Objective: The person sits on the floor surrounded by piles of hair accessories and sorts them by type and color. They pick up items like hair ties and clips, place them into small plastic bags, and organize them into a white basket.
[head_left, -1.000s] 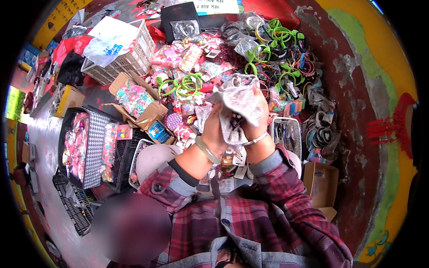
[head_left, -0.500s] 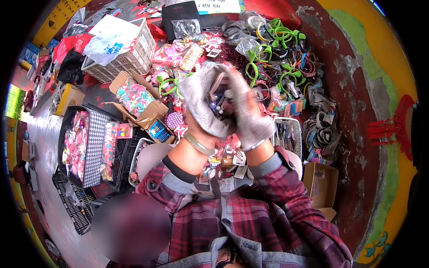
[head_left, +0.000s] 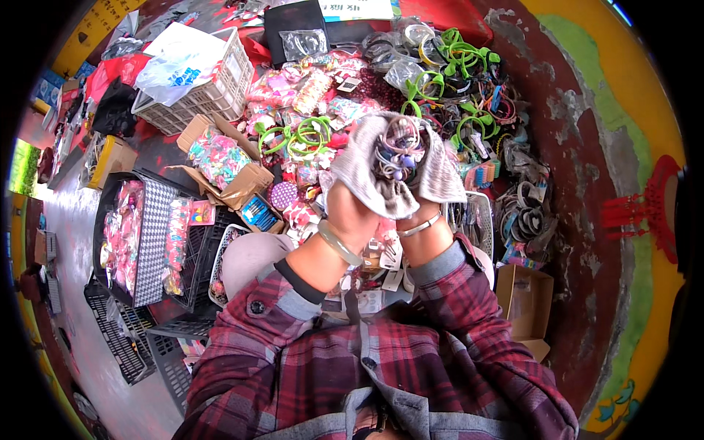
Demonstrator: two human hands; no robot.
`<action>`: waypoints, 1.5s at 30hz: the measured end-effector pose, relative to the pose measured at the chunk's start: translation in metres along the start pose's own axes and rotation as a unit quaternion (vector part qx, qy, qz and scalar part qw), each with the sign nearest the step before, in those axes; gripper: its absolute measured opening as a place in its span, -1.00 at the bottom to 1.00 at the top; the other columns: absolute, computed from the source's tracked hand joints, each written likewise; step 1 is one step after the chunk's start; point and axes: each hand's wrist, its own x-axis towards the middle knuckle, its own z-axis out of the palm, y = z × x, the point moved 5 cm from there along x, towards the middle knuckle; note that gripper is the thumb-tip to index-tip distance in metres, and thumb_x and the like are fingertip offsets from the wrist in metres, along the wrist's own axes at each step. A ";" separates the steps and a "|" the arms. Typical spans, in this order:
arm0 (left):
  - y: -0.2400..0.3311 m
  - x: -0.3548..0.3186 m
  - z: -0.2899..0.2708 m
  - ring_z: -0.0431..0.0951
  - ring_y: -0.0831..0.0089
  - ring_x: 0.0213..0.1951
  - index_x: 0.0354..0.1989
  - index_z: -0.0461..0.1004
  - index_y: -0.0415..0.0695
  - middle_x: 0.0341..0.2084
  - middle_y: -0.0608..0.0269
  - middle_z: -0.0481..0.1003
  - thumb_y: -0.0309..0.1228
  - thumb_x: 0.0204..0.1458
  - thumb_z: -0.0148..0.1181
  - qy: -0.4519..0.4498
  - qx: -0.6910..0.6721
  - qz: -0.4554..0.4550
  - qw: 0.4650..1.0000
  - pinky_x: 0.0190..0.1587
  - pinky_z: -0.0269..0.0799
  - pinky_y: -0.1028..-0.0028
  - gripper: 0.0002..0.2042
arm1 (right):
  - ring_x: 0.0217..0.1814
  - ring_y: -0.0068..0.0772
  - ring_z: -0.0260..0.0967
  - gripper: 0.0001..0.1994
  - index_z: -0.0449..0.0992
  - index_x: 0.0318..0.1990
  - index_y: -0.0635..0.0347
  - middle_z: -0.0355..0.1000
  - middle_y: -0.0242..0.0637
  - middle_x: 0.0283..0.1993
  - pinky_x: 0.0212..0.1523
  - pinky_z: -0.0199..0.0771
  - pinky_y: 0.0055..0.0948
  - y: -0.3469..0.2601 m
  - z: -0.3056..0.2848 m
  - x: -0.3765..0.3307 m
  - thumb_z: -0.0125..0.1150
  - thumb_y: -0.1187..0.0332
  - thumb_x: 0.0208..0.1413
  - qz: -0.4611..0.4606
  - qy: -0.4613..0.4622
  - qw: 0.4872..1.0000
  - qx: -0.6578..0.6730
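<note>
Both hands wear pale grey knitted gloves and are raised in front of me, cupped together. My left hand (head_left: 357,170) curves round one side of a bunch of hair ties (head_left: 400,155), and my right hand (head_left: 443,174) supports the other side. The bunch is a tangle of thin pink, grey and dark bands with blue-purple beads. Most of the fingers are covered by the bunch and the glove cloth. Just past my left hand, green hair hoops (head_left: 309,136) lie on the heap of packaged accessories.
More green headbands (head_left: 463,57) top the heap at the far right. A beige plastic crate (head_left: 233,79) with white bags stands far left, near an opened cardboard box (head_left: 236,192). Black baskets (head_left: 150,257) sit at my left, an open brown box (head_left: 525,302) at my right.
My two hands have shifted right with the hair ties. They have opened upward from around the bunch, so more of it shows. The green hoops behind my left hand are now uncovered.
</note>
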 end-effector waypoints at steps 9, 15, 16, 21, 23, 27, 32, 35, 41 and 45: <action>0.014 0.034 -0.014 0.39 0.34 -0.06 -0.02 0.27 -0.30 -0.11 0.09 0.38 -0.51 -0.04 0.03 -0.026 -0.201 -0.046 0.978 0.04 0.29 0.42 -0.64 | -0.03 -0.12 0.33 -0.66 0.36 -0.05 0.20 0.36 -0.14 -0.04 0.03 0.34 -0.10 0.001 0.009 -0.004 -0.12 0.18 0.15 -0.077 0.137 0.987 0.032; 0.012 0.029 -0.005 0.36 0.36 -0.01 0.04 0.24 -0.28 -0.02 0.10 0.34 -0.39 0.10 -0.14 -0.075 -0.021 -0.042 0.996 0.05 0.29 0.43 -0.65 | -0.01 -0.16 0.32 -0.69 0.36 -0.07 0.29 0.35 -0.11 -0.03 0.06 0.33 -0.15 -0.020 0.010 -0.004 -0.17 0.28 0.18 -0.111 0.092 0.989 0.035; -0.012 0.027 -0.024 0.36 0.35 0.00 0.05 0.24 -0.28 -0.01 0.10 0.32 -0.39 0.09 -0.11 -0.042 -0.185 -0.135 0.972 0.06 0.28 0.41 -0.64 | 0.00 -0.15 0.32 -0.69 0.36 -0.06 0.29 0.35 -0.10 -0.03 0.07 0.32 -0.14 -0.021 0.018 -0.002 -0.17 0.27 0.18 -0.109 0.075 0.991 0.034; -0.003 0.036 -0.108 0.28 0.47 0.03 0.06 0.23 -0.24 -0.04 0.20 0.33 -0.28 0.12 -0.17 0.362 -0.079 -0.006 0.929 0.13 0.13 0.41 -0.61 | 0.05 -0.06 0.27 -0.64 0.34 -0.03 0.30 0.33 -0.05 0.00 0.13 0.24 -0.07 -0.043 0.015 -0.005 -0.15 0.22 0.16 -0.131 0.077 0.988 0.024; 0.032 0.043 -0.069 0.22 0.42 0.10 0.03 0.27 -0.21 0.00 0.20 0.32 -0.24 0.12 -0.13 0.265 -0.066 0.085 0.958 0.20 -0.02 0.37 -0.62 | 0.01 -0.09 0.30 -0.64 0.36 -0.06 0.28 0.35 -0.07 -0.04 0.09 0.29 -0.11 -0.043 0.016 -0.004 -0.13 0.18 0.15 -0.125 0.090 0.988 0.018; 0.020 0.029 -0.007 0.19 0.38 0.14 0.12 0.17 -0.22 0.07 0.22 0.25 -0.12 0.16 -0.18 0.101 -0.082 0.038 0.991 0.23 -0.05 0.38 -0.53 | -0.13 -0.25 0.36 -0.69 0.39 -0.12 0.22 0.39 -0.19 -0.14 -0.08 0.40 -0.27 -0.017 0.039 0.002 -0.12 0.19 0.16 -0.120 0.171 0.952 -0.224; -0.006 0.027 -0.005 0.40 0.33 -0.08 0.00 0.28 -0.15 -0.14 0.18 0.39 -0.10 0.16 -0.18 0.009 -0.234 -0.067 0.970 0.02 0.29 0.37 -0.59 | -0.05 -0.37 0.33 -0.52 0.24 0.10 0.29 0.35 -0.23 -0.04 -0.01 0.30 -0.43 0.004 0.056 -0.013 -0.22 0.07 0.22 -0.136 0.211 0.794 -0.554; -0.022 0.033 -0.014 0.43 0.29 -0.14 -0.11 0.36 -0.12 -0.22 0.17 0.45 -0.10 0.11 -0.10 0.125 -0.463 -0.211 0.852 -0.01 0.34 0.27 -0.64 | -0.04 -0.20 0.35 -0.53 0.30 0.04 0.26 0.39 -0.16 -0.06 0.04 0.31 -0.23 0.003 0.041 -0.006 -0.20 0.04 0.20 -0.085 0.206 0.954 -0.198; -0.002 0.042 -0.018 0.42 0.21 -0.08 -0.09 0.38 -0.16 -0.15 0.14 0.45 0.02 0.00 -0.01 0.092 -0.457 -0.136 0.874 0.01 0.32 0.20 -0.51 | 0.07 -0.07 0.27 -0.53 0.28 0.07 0.20 0.31 -0.10 0.06 0.11 0.19 -0.04 -0.001 0.036 -0.007 -0.25 0.04 0.19 -0.056 0.135 0.989 0.013; 0.005 0.040 -0.020 0.41 0.19 -0.05 -0.04 0.34 -0.21 -0.08 0.08 0.41 0.06 -0.03 -0.01 0.055 -0.462 -0.152 0.872 0.06 0.30 0.21 -0.43 | 0.15 -0.07 0.19 -0.48 0.25 0.12 0.18 0.24 -0.12 0.14 0.17 0.13 -0.08 -0.007 0.041 -0.007 -0.27 -0.02 0.18 -0.061 0.121 0.991 -0.001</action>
